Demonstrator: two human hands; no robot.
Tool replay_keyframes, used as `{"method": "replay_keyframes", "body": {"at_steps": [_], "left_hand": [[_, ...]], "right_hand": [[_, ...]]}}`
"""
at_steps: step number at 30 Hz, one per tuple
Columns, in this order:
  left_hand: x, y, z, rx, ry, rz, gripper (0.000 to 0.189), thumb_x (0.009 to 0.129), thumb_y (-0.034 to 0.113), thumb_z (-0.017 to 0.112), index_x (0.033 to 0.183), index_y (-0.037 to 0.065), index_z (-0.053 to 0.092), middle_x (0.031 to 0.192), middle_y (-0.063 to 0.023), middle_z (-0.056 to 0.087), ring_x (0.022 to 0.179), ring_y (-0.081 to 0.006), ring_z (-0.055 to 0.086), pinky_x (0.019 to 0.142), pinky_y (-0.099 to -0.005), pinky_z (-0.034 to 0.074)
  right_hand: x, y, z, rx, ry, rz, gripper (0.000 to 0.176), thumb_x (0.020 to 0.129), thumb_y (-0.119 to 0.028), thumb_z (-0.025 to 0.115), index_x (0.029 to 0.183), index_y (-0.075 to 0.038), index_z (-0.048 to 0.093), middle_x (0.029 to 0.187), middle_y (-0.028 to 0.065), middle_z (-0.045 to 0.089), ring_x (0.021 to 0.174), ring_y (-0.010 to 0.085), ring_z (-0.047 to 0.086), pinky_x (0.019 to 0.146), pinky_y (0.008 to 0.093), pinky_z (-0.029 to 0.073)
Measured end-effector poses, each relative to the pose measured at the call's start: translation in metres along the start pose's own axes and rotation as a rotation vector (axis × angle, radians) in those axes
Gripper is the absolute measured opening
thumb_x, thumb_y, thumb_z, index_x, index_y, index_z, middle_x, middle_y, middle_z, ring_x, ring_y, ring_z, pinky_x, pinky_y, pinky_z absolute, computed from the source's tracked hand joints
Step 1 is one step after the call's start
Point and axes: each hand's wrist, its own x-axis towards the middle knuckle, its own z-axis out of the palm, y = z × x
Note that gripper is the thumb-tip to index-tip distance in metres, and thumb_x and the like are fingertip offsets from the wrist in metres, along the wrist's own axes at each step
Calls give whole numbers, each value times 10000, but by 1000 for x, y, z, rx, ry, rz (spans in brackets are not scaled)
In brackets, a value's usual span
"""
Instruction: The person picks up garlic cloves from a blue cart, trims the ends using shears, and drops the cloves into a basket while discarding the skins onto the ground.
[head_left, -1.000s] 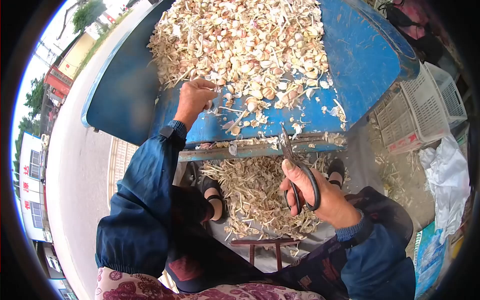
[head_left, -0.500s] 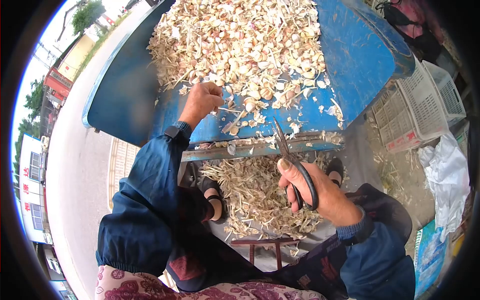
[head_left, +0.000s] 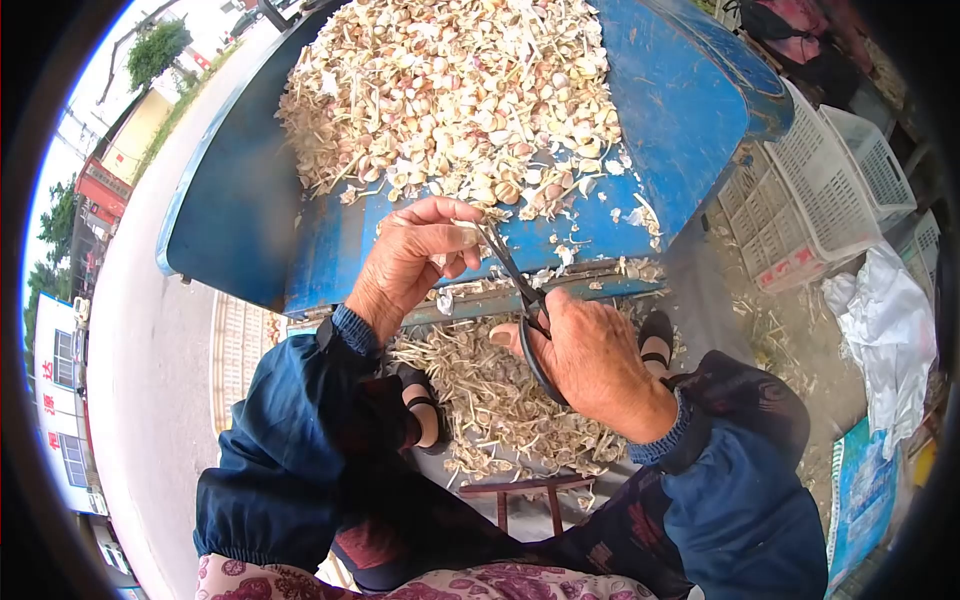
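Note:
My right hand [head_left: 605,365] grips a pair of dark metal scissors [head_left: 515,275], its fingers around the black handles. The blades point up and left, and their tips reach the fingertips of my left hand [head_left: 410,255]. That hand is closed in a pinch on a small pale piece of garlic, mostly hidden by thumb and forefinger. Both hands are above the front lip of a blue metal trough [head_left: 340,255]. Beyond them, a large heap of garlic cloves [head_left: 450,100] mixed with dry stems and skins fills the trough.
Below the trough, dry garlic trimmings [head_left: 500,400] lie between my feet, in front of a small wooden stool [head_left: 528,487]. White plastic crates [head_left: 815,200] and a white bag [head_left: 890,340] are on the right. Left of the trough runs a paved road [head_left: 150,380].
My left hand has moved right and lower, pinching a piece of garlic. My right hand has brought the scissors up and left to meet it. The view has shifted slightly.

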Motion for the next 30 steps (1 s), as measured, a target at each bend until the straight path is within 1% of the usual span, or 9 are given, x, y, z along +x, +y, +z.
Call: {"method": "replay_keyframes", "body": {"at_steps": [7, 13, 16, 19, 20, 24, 25, 28, 30], "left_hand": [[-5, -2, 14, 59, 10, 44, 131, 804, 4, 691, 917, -41, 642, 769, -131, 678, 617, -188, 657, 502, -252, 463], [-9, -4, 21, 61, 54, 99, 135, 780, -14, 694, 898, -50, 638, 780, -136, 674, 612, -200, 662, 500, -269, 485], [-14, -5, 20, 82, 49, 115, 134, 759, -45, 681, 884, -61, 635, 762, -142, 666, 604, -209, 661, 494, -278, 493], [-18, -7, 19, 141, 85, 52, 160, 735, -52, 647, 894, -37, 630, 751, -141, 654, 597, -201, 639, 476, -260, 451], [-15, -6, 11, 83, 121, 11, 166, 737, -54, 639, 900, -34, 624, 753, -133, 647, 607, -200, 636, 481, -257, 447], [21, -6, -58, -87, 353, -57, 125, 767, -44, 598, 889, -23, 578, 748, -94, 599, 646, -181, 609, 506, -241, 406], [29, -3, -66, -97, 438, -48, 95, 779, -30, 595, 871, -26, 571, 756, -94, 597, 647, -163, 602, 512, -230, 396], [61, -3, -105, -2, 336, -12, 79, 780, -22, 637, 826, -36, 574, 740, -112, 609, 584, -145, 578, 471, -231, 386], [81, -6, -109, 329, 386, 78, 86, 774, 1, 668, 755, -34, 592, 651, -79, 575, 504, -126, 522, 423, -238, 348]], "right_hand": [[-1, 4, 4, -96, 82, -36, 428, 893, -381, 654, 810, 27, 552, 623, 215, 618, 645, 393, 651, 610, 473, 492], [-1, 10, 8, 256, 25, -94, 488, 917, -404, 626, 753, 47, 535, 535, 182, 567, 569, 359, 635, 548, 431, 484], [-4, 4, 7, 813, -170, 334, 556, 938, -480, 581, 719, 27, 519, 472, 82, 498, 447, 241, 570, 448, 368, 456], [-3, 6, -10, 993, -164, 417, 621, 936, -612, 483, 764, -17, 527, 500, 22, 462, 386, 108, 470, 340, 268, 383], [-1, 6, -12, 1040, -123, 462, 636, 929, -636, 468, 795, -17, 528, 493, 18, 451, 367, 131, 452, 350, 270, 402], [-2, 20, -24, 1168, -150, 496, 634, 910, -679, 449, 934, -47, 496, 789, 66, 542, 547, 129, 556, 430, 278, 480], [-1, 20, -24, 1152, -141, 499, 635, 912, -678, 448, 925, -45, 501, 762, 63, 541, 533, 131, 551, 431, 280, 480], [-2, 18, -27, 1097, -124, 511, 629, 925, -657, 450, 866, -37, 538, 621, 50, 533, 464, 138, 526, 439, 275, 463], [0, 14, -26, 1078, -108, 524, 664, 914, -666, 465, 841, -11, 545, 579, 47, 513, 451, 131, 520, 429, 264, 439]]}}
